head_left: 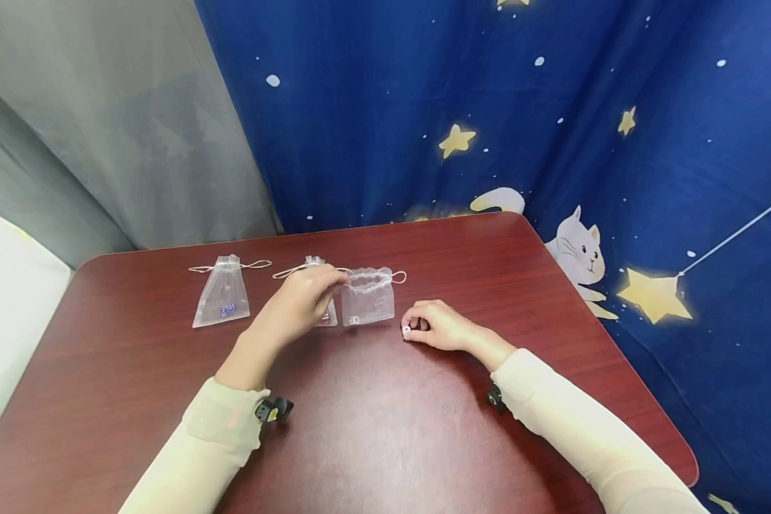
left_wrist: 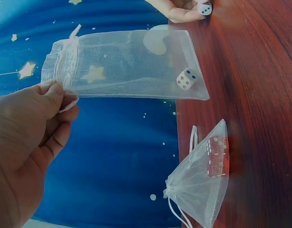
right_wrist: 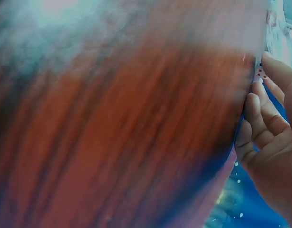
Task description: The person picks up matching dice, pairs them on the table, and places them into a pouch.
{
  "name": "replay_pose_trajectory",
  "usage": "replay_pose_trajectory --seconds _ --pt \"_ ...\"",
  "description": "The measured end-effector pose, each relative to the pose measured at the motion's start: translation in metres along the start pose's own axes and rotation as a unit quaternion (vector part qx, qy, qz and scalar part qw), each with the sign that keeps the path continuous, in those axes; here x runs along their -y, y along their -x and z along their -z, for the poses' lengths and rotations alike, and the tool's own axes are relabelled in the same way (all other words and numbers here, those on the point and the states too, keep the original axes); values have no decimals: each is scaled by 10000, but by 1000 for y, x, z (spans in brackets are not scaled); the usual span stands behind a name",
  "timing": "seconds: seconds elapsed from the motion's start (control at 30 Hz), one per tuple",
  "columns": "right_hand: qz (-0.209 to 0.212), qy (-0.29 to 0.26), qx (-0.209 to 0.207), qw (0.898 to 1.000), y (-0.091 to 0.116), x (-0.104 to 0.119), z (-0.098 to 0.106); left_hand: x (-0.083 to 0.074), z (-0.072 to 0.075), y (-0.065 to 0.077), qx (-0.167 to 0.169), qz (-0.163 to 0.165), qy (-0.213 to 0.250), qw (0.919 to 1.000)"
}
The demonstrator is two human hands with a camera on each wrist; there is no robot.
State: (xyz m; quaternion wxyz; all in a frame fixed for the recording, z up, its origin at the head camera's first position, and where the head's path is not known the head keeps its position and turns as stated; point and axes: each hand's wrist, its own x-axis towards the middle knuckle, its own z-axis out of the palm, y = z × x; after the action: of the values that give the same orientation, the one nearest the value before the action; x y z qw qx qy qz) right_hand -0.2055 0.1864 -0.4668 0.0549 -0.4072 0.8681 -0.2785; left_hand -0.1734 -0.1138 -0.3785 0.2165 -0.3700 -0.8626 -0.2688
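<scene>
My left hand (head_left: 303, 298) pinches the gathered mouth edge of a sheer white drawstring bag (head_left: 378, 305). A white die (left_wrist: 186, 79) with red and blue dots lies in that bag's bottom corner. To the right, my right hand (head_left: 445, 325) holds another white die (head_left: 406, 331) between thumb and fingers, low over the table beside the bag. Partly behind my left hand is a second sheer bag (left_wrist: 193, 190), drawn together at its neck, with red dice (left_wrist: 216, 156) inside.
A third drawstring bag (head_left: 221, 293) with blue dice (head_left: 228, 310) lies farther left on the red-brown table (head_left: 360, 442). Behind the table's far edge hang a blue star-patterned curtain (head_left: 385, 107) and a grey one (head_left: 122, 128).
</scene>
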Motion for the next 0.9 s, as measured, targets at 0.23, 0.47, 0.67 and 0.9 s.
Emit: replay_pose_trajectory --seconds 0.23,0.47,0.67,0.9 --pt "-67 -288 -402 9988 -1 7 20 0 -3 3 18 -18 35 10000" --pt "19 -516 -1039 9932 -14 27 58 0 -3 3 -12 -71 55 10000" --pt "183 -576 -1564 9858 -24 43 81 0 -4 2 -1 -73 61 10000" --pt "389 -651 -1650 9834 -37 63 88 -2 -5 1 -26 -157 36 9999"
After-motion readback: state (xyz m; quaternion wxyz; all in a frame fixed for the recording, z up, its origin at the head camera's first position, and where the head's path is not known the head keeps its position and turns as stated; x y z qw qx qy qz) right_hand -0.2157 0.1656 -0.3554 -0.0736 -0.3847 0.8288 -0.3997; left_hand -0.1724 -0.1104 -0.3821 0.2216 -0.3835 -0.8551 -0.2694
